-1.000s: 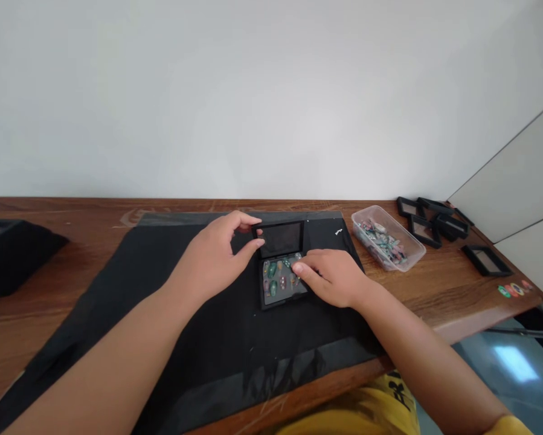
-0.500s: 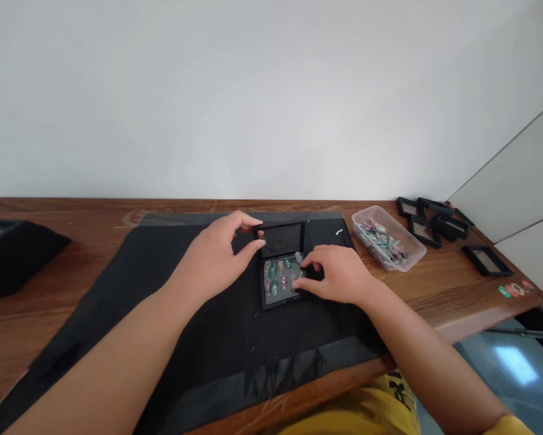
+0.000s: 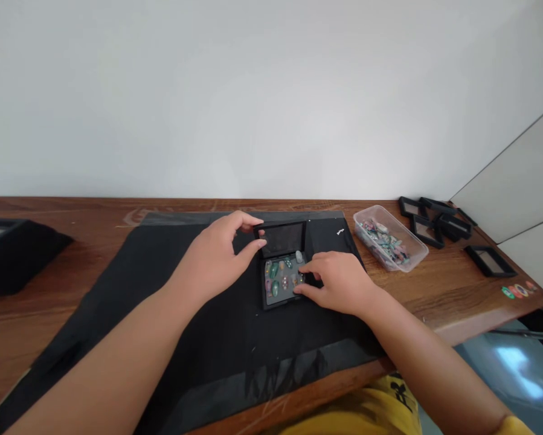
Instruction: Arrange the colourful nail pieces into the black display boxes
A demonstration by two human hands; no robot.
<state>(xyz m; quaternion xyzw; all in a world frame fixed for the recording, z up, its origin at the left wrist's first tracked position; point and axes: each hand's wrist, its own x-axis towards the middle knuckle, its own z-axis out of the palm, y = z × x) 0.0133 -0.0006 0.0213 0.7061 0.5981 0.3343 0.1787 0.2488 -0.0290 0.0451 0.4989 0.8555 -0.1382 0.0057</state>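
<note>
A small black hinged case (image 3: 281, 284) lies open on a black cloth mat (image 3: 185, 326). Its grey tray holds several small coloured pieces, green, pink and grey. My left hand (image 3: 217, 257) grips the raised lid (image 3: 281, 237) at its left edge, thumb and fingers pinched on the frame. My right hand (image 3: 337, 280) rests at the tray's right side with the fingers curled and the fingertips on the pieces near the tray's right edge. What the fingertips hold, if anything, is hidden.
A clear plastic tub (image 3: 389, 238) of similar coloured pieces stands right of the mat. Several black frame cases (image 3: 438, 223) lie at the far right of the wooden table (image 3: 49, 326). A black box (image 3: 12, 254) sits at the left. Small coloured discs (image 3: 516, 291) lie near the right edge.
My right hand has drawn back a little to the right and lower along the tray's edge. The left hand and the lid have stayed put.
</note>
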